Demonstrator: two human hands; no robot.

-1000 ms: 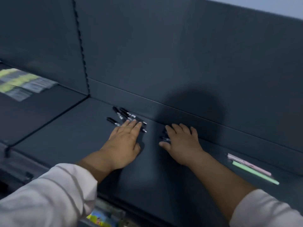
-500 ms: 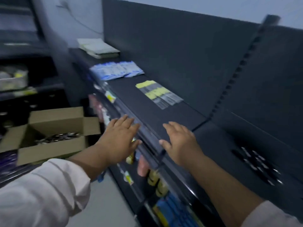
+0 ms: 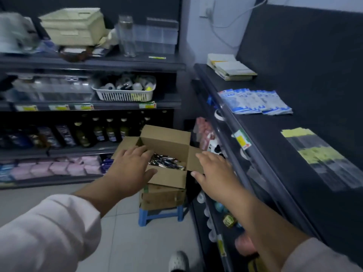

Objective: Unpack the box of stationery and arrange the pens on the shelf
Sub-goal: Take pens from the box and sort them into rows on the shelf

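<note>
Both hands, left hand (image 3: 130, 169) and right hand (image 3: 213, 169), reach empty, fingers spread, toward the box (image 3: 167, 152); next, probably grasp pens (image 3: 167, 162).

We are looking at a brown cardboard box (image 3: 167, 142) standing open, flaps spread, atop a second carton (image 3: 161, 197), with dark pens (image 3: 167, 163) lying heaped inside.

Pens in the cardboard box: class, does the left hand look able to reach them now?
Probably yes: the box flaps stand open, the pens lie uncovered, and the left hand hovers open over the near-left rim, nothing between.
</note>
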